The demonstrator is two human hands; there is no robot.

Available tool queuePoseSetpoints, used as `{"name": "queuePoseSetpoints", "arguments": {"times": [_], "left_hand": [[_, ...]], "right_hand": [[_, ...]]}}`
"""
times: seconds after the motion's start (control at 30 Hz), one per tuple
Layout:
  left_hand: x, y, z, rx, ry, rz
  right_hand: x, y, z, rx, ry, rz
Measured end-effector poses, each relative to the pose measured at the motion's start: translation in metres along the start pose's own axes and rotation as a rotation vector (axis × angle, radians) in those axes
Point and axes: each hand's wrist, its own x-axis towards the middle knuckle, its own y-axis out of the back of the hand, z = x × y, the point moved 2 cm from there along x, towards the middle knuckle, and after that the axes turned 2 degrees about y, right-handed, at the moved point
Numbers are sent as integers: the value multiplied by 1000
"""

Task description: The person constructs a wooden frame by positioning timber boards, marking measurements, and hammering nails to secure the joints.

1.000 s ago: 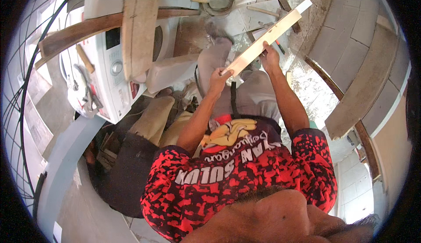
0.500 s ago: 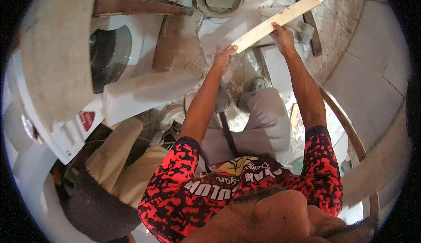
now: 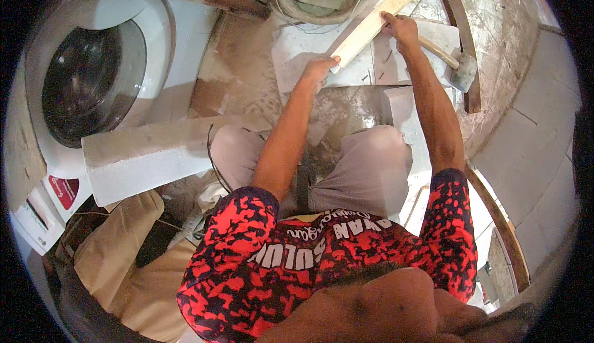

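Observation:
A long pale wooden batten point(image 3: 365, 30) slants up and away to the right, its far end reaching the top edge of the view. My left hand point(image 3: 322, 70) is closed on its near end, thumb on top. Further up the batten, my right hand point(image 3: 402, 30) grips its right edge. Beneath it lie white panels point(image 3: 315, 58) with a few nails on them. Just right of my right hand, a mallet point(image 3: 463, 70) with a grey head and wooden handle rests on the floor, its handle partly behind my forearm.
Beyond the batten stands a bucket point(image 3: 281, 5) of grey mortar. A front-loading washing machine point(image 3: 151, 46) is at left, with a white block point(image 3: 145, 173) near my left knee. Dark wooden strips point(image 3: 471, 95) lie at right. Tan cloth point(image 3: 117, 238), apparently trousers, shows at lower left.
The batten has turned steeper, its far end swinging up and away, with both hands still on it. The view has shifted, showing more of the washing machine and mallet.

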Motion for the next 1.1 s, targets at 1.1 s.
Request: {"name": "queuePoseSetpoints", "arguments": {"times": [1.1], "left_hand": [[3, -7, -41, 93, -853, 471]], "right_hand": [[2, -27, -17, -374, -47, -137]]}}
